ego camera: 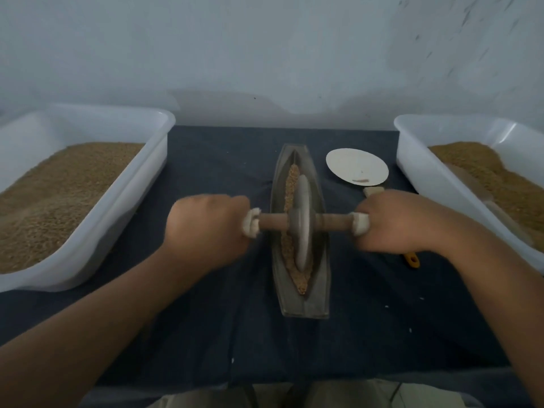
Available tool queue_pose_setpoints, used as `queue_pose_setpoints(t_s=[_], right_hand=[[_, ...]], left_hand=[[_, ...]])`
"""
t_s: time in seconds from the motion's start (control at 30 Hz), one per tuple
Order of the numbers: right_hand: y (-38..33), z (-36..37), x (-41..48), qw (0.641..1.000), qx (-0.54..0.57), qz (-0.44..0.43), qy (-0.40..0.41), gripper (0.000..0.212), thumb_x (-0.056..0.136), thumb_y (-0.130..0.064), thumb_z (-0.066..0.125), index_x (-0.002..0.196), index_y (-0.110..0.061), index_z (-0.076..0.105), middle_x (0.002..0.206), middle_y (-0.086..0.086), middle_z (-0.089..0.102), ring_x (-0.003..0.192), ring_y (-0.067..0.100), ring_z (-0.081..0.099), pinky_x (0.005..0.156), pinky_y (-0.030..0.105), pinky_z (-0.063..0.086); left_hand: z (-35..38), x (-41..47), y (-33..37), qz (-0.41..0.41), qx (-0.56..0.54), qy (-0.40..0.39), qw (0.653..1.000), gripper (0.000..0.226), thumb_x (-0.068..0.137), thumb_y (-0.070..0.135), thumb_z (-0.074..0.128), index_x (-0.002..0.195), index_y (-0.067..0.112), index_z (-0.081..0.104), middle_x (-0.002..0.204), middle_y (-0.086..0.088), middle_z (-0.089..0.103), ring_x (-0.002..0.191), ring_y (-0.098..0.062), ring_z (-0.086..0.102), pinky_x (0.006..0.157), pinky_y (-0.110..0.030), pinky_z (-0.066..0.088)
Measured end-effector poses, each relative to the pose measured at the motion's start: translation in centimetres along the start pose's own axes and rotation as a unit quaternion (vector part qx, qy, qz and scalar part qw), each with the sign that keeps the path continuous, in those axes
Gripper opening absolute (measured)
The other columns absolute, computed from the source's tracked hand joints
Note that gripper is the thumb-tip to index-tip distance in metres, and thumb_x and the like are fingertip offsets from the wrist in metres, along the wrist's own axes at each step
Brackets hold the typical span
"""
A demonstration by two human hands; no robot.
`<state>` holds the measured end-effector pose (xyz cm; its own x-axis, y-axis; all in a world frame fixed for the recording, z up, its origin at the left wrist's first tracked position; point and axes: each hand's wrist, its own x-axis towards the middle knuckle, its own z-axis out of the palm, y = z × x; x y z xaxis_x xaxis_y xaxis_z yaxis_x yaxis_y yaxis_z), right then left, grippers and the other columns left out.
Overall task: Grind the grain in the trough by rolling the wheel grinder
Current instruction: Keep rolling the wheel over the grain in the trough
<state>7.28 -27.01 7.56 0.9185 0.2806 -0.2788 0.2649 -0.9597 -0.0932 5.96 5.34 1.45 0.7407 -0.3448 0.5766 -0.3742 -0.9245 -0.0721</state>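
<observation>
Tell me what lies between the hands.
In the head view, the wooden handle spans from left hand to right hand, with the wheel at its middle, standing on grain in the trough.

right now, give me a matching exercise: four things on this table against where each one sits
Things:
1 wheel grinder
2 white plate
3 left tub
4 orange handle

Places:
a showing from under the right hand
b farthest left of all
c standing in the trough
d right of the trough's far end

Pairs: 1-c; 2-d; 3-b; 4-a
</observation>
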Motion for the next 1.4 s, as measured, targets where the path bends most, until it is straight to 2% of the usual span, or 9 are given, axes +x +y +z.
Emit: queue_pose_setpoints(t_s=[0.13,0.3,0.4,0.53,0.63,0.87,1.07,1.23,1.4], right_hand=[[0.3,0.3,2.0,0.995,-0.045,0.025,0.083,0.021,0.068,-0.055,0.054,0.076,-0.040,0.066,0.062,-0.007,0.064,0.058,0.010,0.062,0.051,0.031,0.046],[0.3,-0.1,7.0,0.963,-0.064,0.089,0.246,0.026,0.084,-0.045,0.051,0.072,-0.022,0.053,0.072,-0.005,0.058,0.064,0.018,0.052,0.057,0.033,0.044],[0.5,0.2,6.9,0.974,-0.033,0.103,0.201,0.028,0.087,-0.046,0.050,0.077,-0.021,0.055,0.078,-0.005,0.060,0.074,0.022,0.059,0.067,0.037,0.051],[1.0,1.5,2.4,0.997,-0.016,0.051,0.062,0.026,0.074,-0.051,0.054,0.071,-0.028,0.066,0.067,-0.005,0.065,0.062,0.009,0.063,0.056,0.033,0.050],[0.7,1.1,-0.4,1.000,0.006,-0.006,0.024,0.025,0.065,-0.061,0.051,0.083,-0.052,0.064,0.073,-0.026,0.066,0.065,-0.001,0.064,0.051,0.028,0.046],[0.0,0.3,5.8,0.964,-0.066,0.076,0.245,0.028,0.088,-0.044,0.050,0.071,-0.023,0.055,0.071,-0.006,0.060,0.066,0.018,0.054,0.062,0.035,0.051],[0.5,-0.3,5.3,0.988,-0.064,0.066,0.124,0.022,0.082,-0.045,0.056,0.072,-0.027,0.064,0.073,-0.006,0.063,0.072,0.016,0.061,0.059,0.032,0.044],[0.3,0.2,0.3,0.998,-0.023,-0.032,0.044,0.035,0.057,-0.069,0.037,0.085,-0.061,0.057,0.070,-0.018,0.066,0.055,0.005,0.061,0.049,0.028,0.041],[1.1,0.3,4.9,0.988,-0.059,0.044,0.136,0.024,0.071,-0.054,0.054,0.065,-0.032,0.061,0.065,-0.007,0.062,0.062,0.011,0.058,0.052,0.029,0.038]], left_hand=[[1.1,0.6,-0.3,-0.025,0.008,-0.027,0.999,0.046,0.090,0.040,0.068,0.060,0.027,0.036,0.053,0.012,0.034,0.040,-0.018,0.037,0.050,-0.021,0.021],[3.4,9.6,-1.2,-0.070,0.051,-0.096,0.992,0.040,0.095,0.055,0.050,0.068,0.024,0.045,0.071,0.002,0.060,0.060,-0.026,0.052,0.058,-0.032,0.039],[2.9,10.9,-1.4,-0.042,0.069,-0.122,0.989,0.043,0.091,0.059,0.051,0.066,0.024,0.048,0.065,0.005,0.055,0.055,-0.021,0.048,0.055,-0.029,0.037],[0.9,4.1,-0.2,0.005,0.066,-0.042,0.997,0.034,0.082,0.054,0.042,0.063,0.027,0.035,0.053,0.012,0.031,0.044,-0.018,0.035,0.049,-0.021,0.021],[-0.2,-0.2,-0.3,0.031,0.023,-0.017,0.999,0.034,0.081,0.051,0.055,0.066,0.030,0.032,0.054,0.013,0.027,0.041,-0.015,0.025,0.052,-0.018,0.008],[3.0,8.4,-0.7,-0.079,0.048,-0.111,0.990,0.041,0.092,0.054,0.055,0.066,0.023,0.044,0.068,0.005,0.057,0.060,-0.025,0.056,0.058,-0.030,0.040],[2.0,6.1,-0.2,-0.070,0.046,-0.116,0.990,0.038,0.094,0.046,0.050,0.063,0.025,0.042,0.063,0.007,0.051,0.053,-0.020,0.047,0.054,-0.028,0.036],[-0.4,-1.3,0.4,-0.007,-0.005,-0.005,1.000,0.039,0.092,0.048,0.049,0.060,0.027,0.040,0.051,0.011,0.037,0.038,-0.016,0.033,0.048,-0.019,0.018],[1.9,3.9,-0.1,-0.054,0.042,-0.068,0.995,0.044,0.097,0.051,0.048,0.062,0.026,0.037,0.057,0.009,0.043,0.051,-0.023,0.052,0.051,-0.026,0.032]])
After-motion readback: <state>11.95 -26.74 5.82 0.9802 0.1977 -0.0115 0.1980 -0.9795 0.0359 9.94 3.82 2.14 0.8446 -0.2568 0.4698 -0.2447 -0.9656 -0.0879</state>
